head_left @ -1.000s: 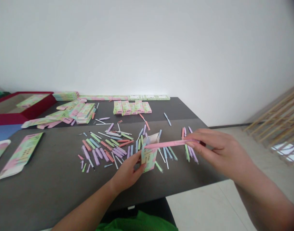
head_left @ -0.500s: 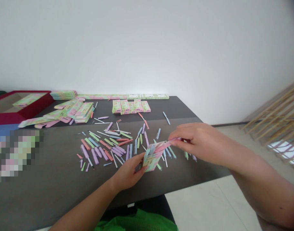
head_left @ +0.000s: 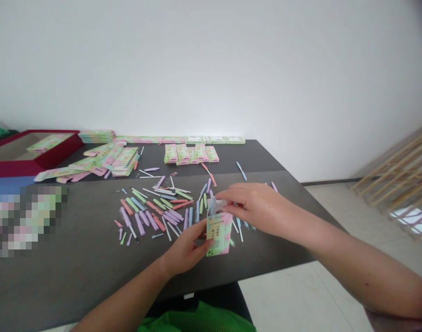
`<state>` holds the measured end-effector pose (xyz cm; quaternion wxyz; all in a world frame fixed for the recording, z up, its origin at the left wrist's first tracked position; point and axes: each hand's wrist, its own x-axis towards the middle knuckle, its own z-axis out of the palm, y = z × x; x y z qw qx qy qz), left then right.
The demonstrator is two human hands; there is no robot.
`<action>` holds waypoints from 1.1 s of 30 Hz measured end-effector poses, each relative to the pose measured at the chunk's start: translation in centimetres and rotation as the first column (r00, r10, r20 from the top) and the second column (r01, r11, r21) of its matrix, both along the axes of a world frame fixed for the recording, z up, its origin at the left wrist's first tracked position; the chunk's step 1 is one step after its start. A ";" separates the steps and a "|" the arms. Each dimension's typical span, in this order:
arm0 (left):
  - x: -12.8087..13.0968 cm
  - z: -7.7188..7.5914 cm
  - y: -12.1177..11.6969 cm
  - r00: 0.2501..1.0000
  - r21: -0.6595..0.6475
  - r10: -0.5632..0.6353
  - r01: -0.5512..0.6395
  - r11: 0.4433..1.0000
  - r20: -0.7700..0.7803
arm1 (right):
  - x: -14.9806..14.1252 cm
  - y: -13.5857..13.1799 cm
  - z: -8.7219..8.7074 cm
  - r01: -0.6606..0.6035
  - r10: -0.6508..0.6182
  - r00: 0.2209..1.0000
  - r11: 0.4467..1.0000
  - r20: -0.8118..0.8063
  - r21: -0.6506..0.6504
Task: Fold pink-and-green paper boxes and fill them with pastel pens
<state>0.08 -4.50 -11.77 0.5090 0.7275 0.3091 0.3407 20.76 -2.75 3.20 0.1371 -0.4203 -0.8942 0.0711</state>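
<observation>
My left hand (head_left: 188,246) is closed around a small pink and green cardboard box (head_left: 219,235) marked with a 5, held upright above the table's front part. A pale blue pen (head_left: 213,205) sticks up from its top opening. At that opening my right hand (head_left: 252,205) has its fingers pinched together beside a whitish piece, perhaps a flap; what they hold is hidden. Left of the box lie scattered purple pens (head_left: 139,223), green pens (head_left: 160,203), red pens (head_left: 126,207) and thin white refills (head_left: 167,229).
Several filled-looking boxes (head_left: 191,154) stand mid-table, with a row of boxes (head_left: 197,139) along the wall. Flat cartons (head_left: 93,161) are heaped at left, near a dark red tray (head_left: 55,154). A blue pen (head_left: 241,170) lies at right.
My right hand has moved left and in to the box's top, from where it pinched a purplish piece at the right. The box has turned upright, its printed face towards me.
</observation>
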 end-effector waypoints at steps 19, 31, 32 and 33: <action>0.0 -0.1 0.1 0.997 0.018 -0.048 0.049 0.999 -0.060 | -0.3 0.0 -0.2 0.227 -0.259 0.943 0.960 -0.210 -0.167; 0.1 -0.7 0.3 1.000 0.050 -0.016 0.017 0.999 -0.018 | -1.0 -2.2 -1.3 0.191 -0.187 0.982 0.953 -0.042 0.237; 0.0 -0.7 0.3 1.000 0.067 0.003 -0.002 0.998 -0.014 | -0.5 -2.4 -1.1 0.224 -0.208 0.974 0.940 -0.091 0.258; -0.1 -0.7 0.4 1.000 0.085 0.026 -0.025 0.996 -0.009 | 0.3 -2.3 -0.8 0.266 -0.234 0.961 0.926 -0.146 0.269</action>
